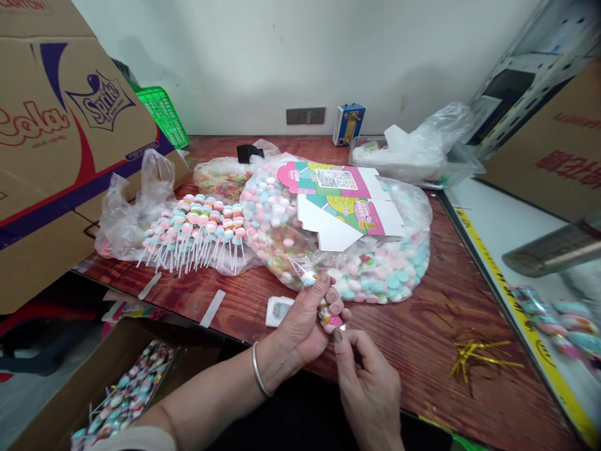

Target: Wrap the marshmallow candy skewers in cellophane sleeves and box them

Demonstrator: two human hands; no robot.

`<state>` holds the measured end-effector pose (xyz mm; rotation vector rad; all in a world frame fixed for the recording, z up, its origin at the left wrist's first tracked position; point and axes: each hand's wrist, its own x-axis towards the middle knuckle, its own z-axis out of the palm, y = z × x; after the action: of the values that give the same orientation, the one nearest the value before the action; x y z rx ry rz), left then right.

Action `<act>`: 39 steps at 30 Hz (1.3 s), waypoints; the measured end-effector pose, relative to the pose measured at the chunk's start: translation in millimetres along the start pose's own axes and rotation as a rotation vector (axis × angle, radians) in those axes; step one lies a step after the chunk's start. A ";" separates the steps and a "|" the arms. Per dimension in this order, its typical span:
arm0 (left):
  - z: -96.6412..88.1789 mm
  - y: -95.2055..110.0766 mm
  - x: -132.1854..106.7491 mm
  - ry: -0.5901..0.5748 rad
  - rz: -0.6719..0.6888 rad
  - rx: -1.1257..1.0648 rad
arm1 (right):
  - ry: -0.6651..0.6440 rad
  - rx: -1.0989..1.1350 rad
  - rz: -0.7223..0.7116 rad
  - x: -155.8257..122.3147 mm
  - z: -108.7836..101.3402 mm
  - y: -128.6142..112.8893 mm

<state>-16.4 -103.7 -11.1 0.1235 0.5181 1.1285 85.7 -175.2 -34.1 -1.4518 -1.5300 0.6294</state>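
Both hands met just above the near edge of the table [422, 326], in front of the big bag of loose sweets [389, 275]. The left hand [300, 322] was curled closed, its fingers and thumb wrapped round a small pink candy [330, 321] in a clear wrapper [304, 274] that stuck up past the fingertips. The right hand [369, 379] was nearly closed too, thumb and forefinger pinching the candy's lower end.

The candy looked very light and probably soft or brittle, so firm squeezing could crush it. The film looked thin, crinkly and slippery. The safest hold seemed to be a gentle fingertip pinch on the candy's sides, or on the gathered film beside it.

Gold twist ties [474, 357] lay on the right, and stick lollipops [197, 228] on the far left.
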 end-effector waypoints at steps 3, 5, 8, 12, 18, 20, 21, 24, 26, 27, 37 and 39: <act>-3.7 0.8 1.6 0.013 0.029 -0.028 | 0.033 -0.124 -0.116 -0.2 -0.7 3.3; -4.6 5.3 3.3 0.047 0.055 -0.046 | 0.078 -0.264 -0.230 -3.8 -2.5 7.7; -3.9 11.6 4.5 0.083 0.063 -0.053 | 0.092 -0.315 -0.261 -10.0 -6.4 13.5; -1.8 16.4 3.3 0.082 0.062 -0.071 | -0.137 0.042 0.111 -12.7 -13.7 17.4; -1.1 8.1 0.0 0.039 0.028 -0.086 | -0.315 0.525 0.521 -10.8 -8.6 18.5; -1.6 0.4 -0.9 0.014 0.023 -0.069 | -0.302 0.595 0.550 -8.1 -3.1 15.0; -1.8 -3.1 -1.2 0.005 0.024 -0.058 | -0.276 0.591 0.539 -6.3 -1.0 12.8; -2.6 -7.7 -1.3 0.009 0.033 -0.025 | -0.181 0.457 0.422 -0.5 0.4 6.7; -3.0 -5.6 -0.4 0.034 0.044 -0.019 | -0.151 0.338 0.333 1.3 -1.8 5.4; -3.1 -3.7 0.3 0.049 0.050 -0.019 | -0.147 0.282 0.298 1.1 -3.0 5.9; -4.3 2.0 7.2 0.146 0.029 -0.054 | 0.180 -0.425 -0.452 -5.9 3.8 27.4; -4.7 0.5 6.9 0.143 0.024 -0.039 | 0.194 -0.461 -0.547 -4.2 3.2 28.0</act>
<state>-16.7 -98.2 -17.4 0.0150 0.6227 1.1753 96.4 -173.6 -60.4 -1.2768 -1.8810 -0.1983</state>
